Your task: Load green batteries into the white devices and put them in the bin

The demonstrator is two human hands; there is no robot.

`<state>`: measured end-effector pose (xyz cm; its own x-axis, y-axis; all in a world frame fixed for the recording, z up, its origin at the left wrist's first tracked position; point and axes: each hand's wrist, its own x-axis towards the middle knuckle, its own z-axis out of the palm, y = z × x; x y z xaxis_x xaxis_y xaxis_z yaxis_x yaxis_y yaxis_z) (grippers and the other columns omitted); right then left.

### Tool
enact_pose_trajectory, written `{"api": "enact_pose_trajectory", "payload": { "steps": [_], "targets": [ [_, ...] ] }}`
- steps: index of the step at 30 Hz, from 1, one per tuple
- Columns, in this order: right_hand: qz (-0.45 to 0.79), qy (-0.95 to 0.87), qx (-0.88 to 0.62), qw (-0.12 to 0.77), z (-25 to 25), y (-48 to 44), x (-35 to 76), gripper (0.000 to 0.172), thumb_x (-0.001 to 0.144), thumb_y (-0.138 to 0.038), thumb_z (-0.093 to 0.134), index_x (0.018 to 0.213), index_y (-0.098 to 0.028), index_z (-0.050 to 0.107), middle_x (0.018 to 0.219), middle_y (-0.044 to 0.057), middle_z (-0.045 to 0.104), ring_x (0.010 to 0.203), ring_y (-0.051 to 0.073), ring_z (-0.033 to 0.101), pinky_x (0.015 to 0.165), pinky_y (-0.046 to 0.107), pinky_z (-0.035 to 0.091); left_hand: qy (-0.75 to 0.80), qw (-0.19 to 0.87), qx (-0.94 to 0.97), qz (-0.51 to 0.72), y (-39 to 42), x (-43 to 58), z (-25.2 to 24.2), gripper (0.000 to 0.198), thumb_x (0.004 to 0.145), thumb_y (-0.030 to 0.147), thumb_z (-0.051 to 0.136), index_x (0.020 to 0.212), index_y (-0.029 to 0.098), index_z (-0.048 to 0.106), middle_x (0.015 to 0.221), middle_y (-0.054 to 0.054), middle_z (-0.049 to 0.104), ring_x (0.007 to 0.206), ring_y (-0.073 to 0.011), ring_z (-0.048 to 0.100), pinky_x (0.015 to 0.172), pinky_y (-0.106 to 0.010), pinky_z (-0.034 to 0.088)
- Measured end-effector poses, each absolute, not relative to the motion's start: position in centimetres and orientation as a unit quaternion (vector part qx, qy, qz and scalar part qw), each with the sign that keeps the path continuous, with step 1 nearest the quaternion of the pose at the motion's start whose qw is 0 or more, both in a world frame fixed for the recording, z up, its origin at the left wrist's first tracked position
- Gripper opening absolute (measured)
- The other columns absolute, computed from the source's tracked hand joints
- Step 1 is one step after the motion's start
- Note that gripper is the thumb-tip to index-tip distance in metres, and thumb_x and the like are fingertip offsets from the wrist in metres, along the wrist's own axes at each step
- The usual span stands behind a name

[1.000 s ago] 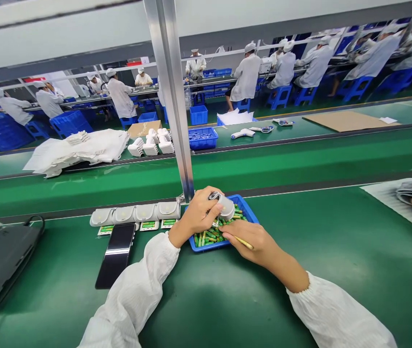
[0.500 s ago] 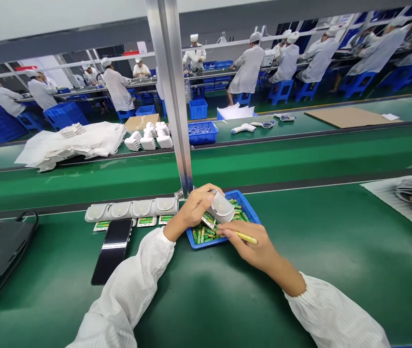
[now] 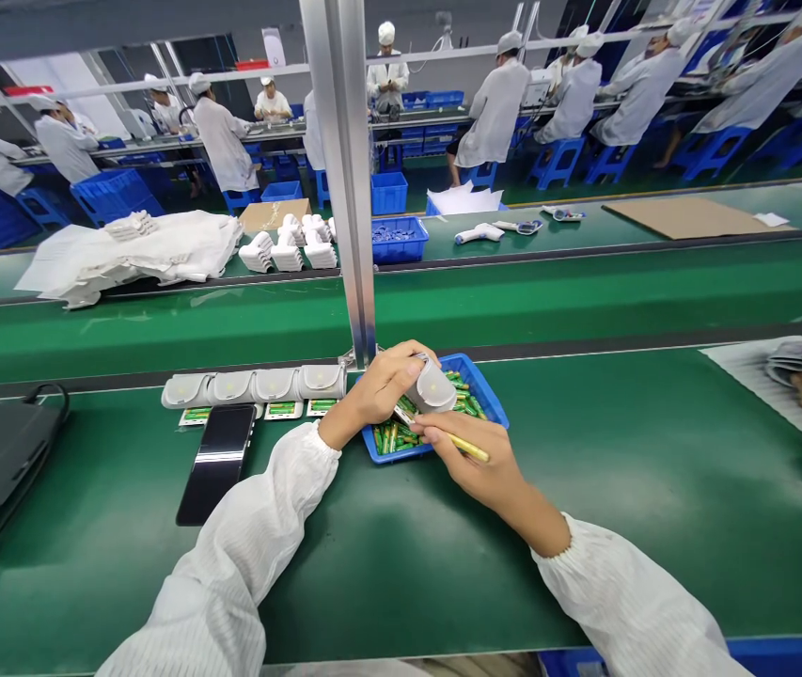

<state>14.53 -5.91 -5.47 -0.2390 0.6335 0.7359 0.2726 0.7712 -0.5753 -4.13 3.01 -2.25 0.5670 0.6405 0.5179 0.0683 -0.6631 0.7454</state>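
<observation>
While L hand (image 3: 372, 395) grips white plastic shell (image 3: 432, 387), R hand (image 3: 467, 461) pinches battery (image 3: 469, 447) over blue tray (image 3: 491, 402)

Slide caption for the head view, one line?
Head view: left hand holds a white plastic housing over a blue tray of green batteries; right hand pinches a slim yellow stick.

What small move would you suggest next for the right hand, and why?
I would probably bring the battery pinched in the right hand to the white plastic housing, since the left hand holds that housing up over the blue tray and the battery is already close beside it.
</observation>
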Motion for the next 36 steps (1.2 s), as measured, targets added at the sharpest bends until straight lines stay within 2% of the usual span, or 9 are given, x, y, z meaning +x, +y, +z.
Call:
{"api": "enact_pose_trajectory", "payload": {
  "steps": [6,11,14,19,24,27,30,36],
  "targets": [
    [0.103,-0.797,-0.270,0.530,-6.1,-5.9,14.3,0.028,0.104,-0.011,0.061,0.124,-0.022,0.077,0.104,0.006,0.083,0.090,0.020,0.082,0.084,0.030,0.069,0.227,0.339,0.816,0.409,2.9,-4.1,-2.4,0.067,0.110,0.065,0.029,0.095,0.017,0.073,0.113,-0.016,0.072,0.103,-0.0287,0.069,0.099,-0.044,0.051],
    [0.031,-0.819,-0.247,0.517,-7.0,-6.2,14.1,0.039,0.102,-0.007,0.060,0.137,-0.020,0.070,0.108,0.010,0.082,0.093,0.022,0.081,0.085,0.032,0.069,0.256,0.285,0.823,0.418,2.8,-3.9,-2.6,0.065,0.112,0.061,0.026,0.088,0.018,0.069,0.110,-0.015,0.074,0.101,-0.0280,0.067,0.094,-0.043,0.047],
    [0.060,-0.812,-0.244,0.527,-6.5,-6.1,14.1,0.033,0.103,-0.008,0.060,0.131,-0.020,0.072,0.105,0.009,0.082,0.092,0.021,0.081,0.084,0.033,0.068,0.252,0.277,0.833,0.408,2.8,-3.9,-2.4,0.066,0.111,0.061,0.025,0.087,0.018,0.068,0.111,-0.016,0.074,0.102,-0.0283,0.068,0.094,-0.043,0.047],
    [0.172,-0.781,-0.291,0.525,-5.3,-5.9,14.3,0.020,0.107,-0.014,0.059,0.114,-0.022,0.075,0.096,0.003,0.082,0.080,0.016,0.078,0.072,0.027,0.065,0.237,0.256,0.865,0.361,2.6,-3.9,-2.3,0.069,0.110,0.066,0.022,0.086,0.020,0.068,0.117,-0.017,0.074,0.105,-0.0298,0.067,0.095,-0.046,0.046],
    [0.054,-0.800,-0.269,0.533,-6.0,-5.9,13.9,0.025,0.104,-0.008,0.059,0.121,-0.019,0.072,0.101,0.008,0.082,0.087,0.019,0.080,0.079,0.030,0.066,0.255,0.221,0.866,0.369,2.6,-3.6,-2.8,0.067,0.111,0.060,0.018,0.079,0.021,0.061,0.112,-0.014,0.075,0.099,-0.0277,0.065,0.090,-0.046,0.042],
    [-0.001,-0.807,-0.269,0.526,-6.6,-6.0,13.7,0.028,0.101,-0.005,0.060,0.124,-0.017,0.071,0.099,0.010,0.081,0.084,0.021,0.079,0.079,0.031,0.066,0.267,0.191,0.866,0.377,2.4,-3.4,-2.8,0.066,0.112,0.058,0.017,0.079,0.021,0.060,0.110,-0.013,0.075,0.097,-0.0268,0.065,0.087,-0.045,0.040],
    [-0.008,-0.796,-0.279,0.537,-6.6,-6.1,13.8,0.030,0.101,-0.005,0.060,0.125,-0.018,0.070,0.098,0.008,0.081,0.083,0.020,0.079,0.078,0.031,0.066,0.275,0.173,0.862,0.389,2.2,-3.2,-2.7,0.066,0.112,0.057,0.018,0.080,0.020,0.062,0.113,-0.014,0.075,0.098,-0.0267,0.065,0.088,-0.045,0.040],
    [0.044,-0.769,-0.286,0.571,-5.8,-6.0,14.5,0.025,0.101,-0.003,0.061,0.117,-0.019,0.071,0.098,0.005,0.082,0.085,0.017,0.080,0.081,0.028,0.066,0.195,0.232,0.840,0.449,2.6,-3.5,-2.9,0.054,0.113,0.049,0.029,0.088,0.018,0.066,0.114,-0.015,0.075,0.105,-0.0272,0.069,0.094,-0.045,0.046]
  ]
}}
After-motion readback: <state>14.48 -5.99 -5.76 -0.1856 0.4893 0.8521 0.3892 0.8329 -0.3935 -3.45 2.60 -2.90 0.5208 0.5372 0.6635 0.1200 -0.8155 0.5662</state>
